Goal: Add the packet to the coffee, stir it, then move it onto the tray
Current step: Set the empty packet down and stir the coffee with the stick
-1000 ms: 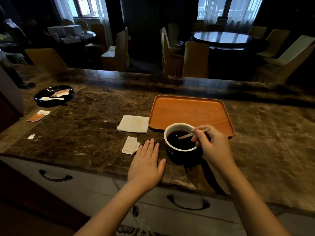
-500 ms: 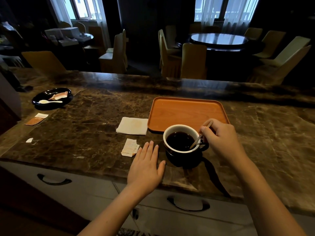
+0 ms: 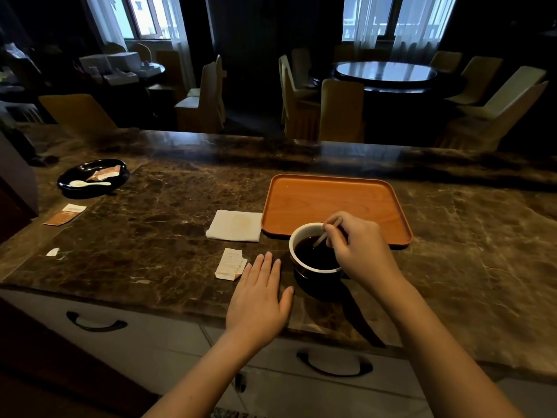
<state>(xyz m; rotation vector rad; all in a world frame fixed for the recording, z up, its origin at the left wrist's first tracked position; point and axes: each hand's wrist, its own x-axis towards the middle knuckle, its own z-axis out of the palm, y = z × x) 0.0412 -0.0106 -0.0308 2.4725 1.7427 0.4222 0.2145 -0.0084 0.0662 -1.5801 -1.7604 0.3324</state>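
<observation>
Head view: right hand [image 3: 363, 247] fingers [image 3: 331, 227] pinch stirrer [image 3: 324, 237] dipped in coffee [image 3: 315, 255].

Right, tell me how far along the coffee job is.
Looks done: a torn packet lies open on the counter, so its contents are probably in. In hand: the right hand holds a stirrer in the coffee cup; the left hand rests flat. Left: the cup stands off the tray.
</observation>
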